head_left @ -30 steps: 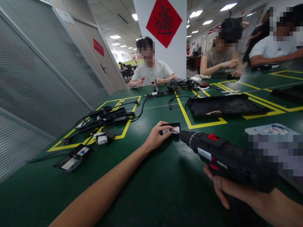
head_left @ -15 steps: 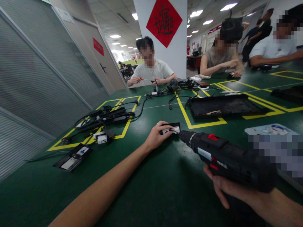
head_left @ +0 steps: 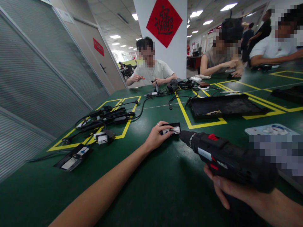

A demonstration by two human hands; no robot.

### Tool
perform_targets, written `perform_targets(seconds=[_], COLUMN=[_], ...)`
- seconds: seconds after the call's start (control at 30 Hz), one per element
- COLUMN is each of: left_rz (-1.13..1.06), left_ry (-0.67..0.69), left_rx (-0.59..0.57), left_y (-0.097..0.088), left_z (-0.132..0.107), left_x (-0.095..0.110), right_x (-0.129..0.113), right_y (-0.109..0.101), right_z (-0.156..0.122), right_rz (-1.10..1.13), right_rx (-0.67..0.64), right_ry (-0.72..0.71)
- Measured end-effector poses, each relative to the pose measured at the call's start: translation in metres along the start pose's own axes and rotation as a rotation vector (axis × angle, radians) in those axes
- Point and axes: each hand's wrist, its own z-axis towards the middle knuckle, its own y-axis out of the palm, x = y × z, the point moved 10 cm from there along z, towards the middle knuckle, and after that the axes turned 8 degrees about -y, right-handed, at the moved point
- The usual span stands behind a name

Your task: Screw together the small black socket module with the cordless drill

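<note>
A black power drill (head_left: 220, 157) lies level in my right hand (head_left: 239, 189), which is wrapped round its grip. The drill's chuck points left, and its thin bit reaches a small black case (head_left: 175, 126) with a white part inside. Whether the tip sits in a screw is too small to tell. Over the left side of that case, my left hand (head_left: 159, 134) presses with its fingers and thumb, gripping it against the green table (head_left: 151, 176). My fingers hide part of the case. A similar black case with a white panel (head_left: 73, 157) rests at the left.
Tangled black cables and adapters (head_left: 106, 118) lie at the left inside yellow tape. A shallow black tray (head_left: 227, 105) stands right of centre, and a pale box (head_left: 272, 129) is at the right edge. More cables (head_left: 180, 85) lie farther back. Several co-workers sit across the table.
My hands, the drill and the small case look almost unmoved. Across the table, a co-worker's hand with a red-handled screwdriver has shifted slightly.
</note>
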Motion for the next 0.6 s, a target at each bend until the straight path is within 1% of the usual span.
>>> perform_targets(seconds=[0.1, 0.33, 0.6], left_rz=[0.001, 0.000, 0.003], left_ry=[-0.001, -0.001, -0.001], left_rx=[0.003, 0.007, 0.000], left_y=[-0.0001, -0.0003, 0.0004], left_z=[0.0001, 0.0002, 0.0005], left_x=[-0.0004, -0.0003, -0.0009], right_x=[0.0013, 0.0056, 0.0018], right_y=[0.0001, -0.0002, 0.0010], right_z=[-0.0016, -0.0011, 0.0013], right_rz=[0.028, 0.021, 0.075], right_rx=[-0.002, 0.000, 0.007], right_ry=[0.039, 0.070, 0.020])
